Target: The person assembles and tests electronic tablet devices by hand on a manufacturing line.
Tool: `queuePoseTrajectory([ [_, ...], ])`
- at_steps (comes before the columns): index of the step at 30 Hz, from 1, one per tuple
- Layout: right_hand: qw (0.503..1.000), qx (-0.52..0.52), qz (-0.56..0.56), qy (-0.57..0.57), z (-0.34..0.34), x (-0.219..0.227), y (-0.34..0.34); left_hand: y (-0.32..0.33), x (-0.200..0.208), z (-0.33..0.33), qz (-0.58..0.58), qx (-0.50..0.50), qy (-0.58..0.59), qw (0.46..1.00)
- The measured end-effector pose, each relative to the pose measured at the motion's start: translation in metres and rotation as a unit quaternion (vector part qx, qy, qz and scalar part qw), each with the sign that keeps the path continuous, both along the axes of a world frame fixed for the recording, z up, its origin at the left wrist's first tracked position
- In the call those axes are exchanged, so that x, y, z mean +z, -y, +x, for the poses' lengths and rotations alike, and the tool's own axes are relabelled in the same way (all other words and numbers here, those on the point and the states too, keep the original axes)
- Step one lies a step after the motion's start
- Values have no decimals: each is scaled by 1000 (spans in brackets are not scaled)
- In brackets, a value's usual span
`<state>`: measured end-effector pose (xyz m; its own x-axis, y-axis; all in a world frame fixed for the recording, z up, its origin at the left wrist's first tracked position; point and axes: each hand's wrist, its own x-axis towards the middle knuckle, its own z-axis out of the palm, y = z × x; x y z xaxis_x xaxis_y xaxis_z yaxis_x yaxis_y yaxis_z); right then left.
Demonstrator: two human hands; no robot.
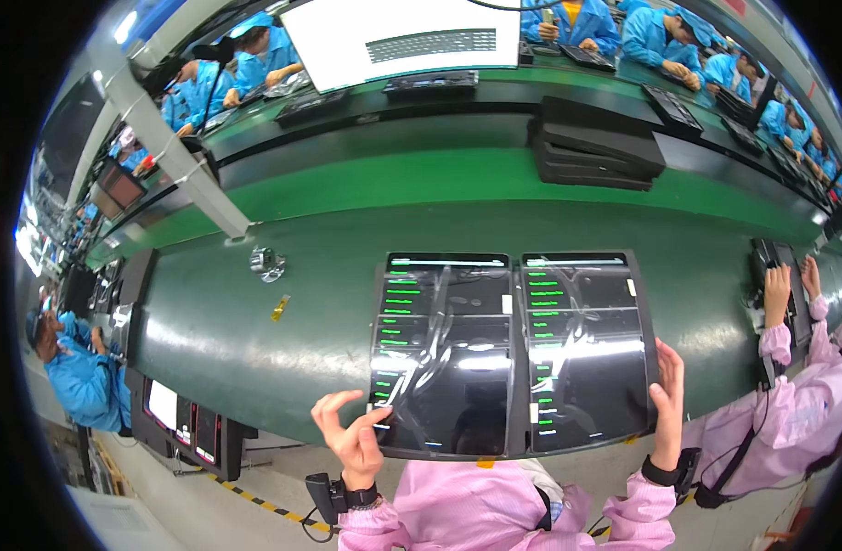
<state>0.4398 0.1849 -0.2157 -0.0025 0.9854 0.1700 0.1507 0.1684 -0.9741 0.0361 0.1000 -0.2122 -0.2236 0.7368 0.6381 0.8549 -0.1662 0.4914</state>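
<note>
Left tablet (467, 404), right tablet (588, 395), green writing (402, 292) on both, left hand (356, 444) and right hand (667, 409) spread at outer edges

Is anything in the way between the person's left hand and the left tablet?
Nothing bulky that I can see: the left hand reaches over the lower left edge of the left tablet. Only what looks like clear, shiny film covers its screen.

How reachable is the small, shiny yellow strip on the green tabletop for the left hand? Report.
Probably yes: the left hand at the left black rectangular tablet looks empty, and nothing visible blocks its way to the strip.
</note>
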Motion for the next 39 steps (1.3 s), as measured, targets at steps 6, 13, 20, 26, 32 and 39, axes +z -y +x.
queuePoseTrajectory([
  [6,989,-28,-4,147,-19,16,5,0,-4,-1,19,20,18,999],
  [13,975,-77,-29,207,-27,19,3,-4,-7,3,28,31,27,999],
  [20,999,-12,-35,17,-11,9,3,-2,-8,-5,39,4,83,996],
  [26,987,98,-2,129,17,4,23,-14,-6,-3,-29,-66,194,978],
  [32,978,67,1,198,11,4,27,-18,-4,-1,-86,-103,250,959],
  [39,985,58,14,164,12,-5,21,-20,-6,-7,-97,-94,198,971],
])
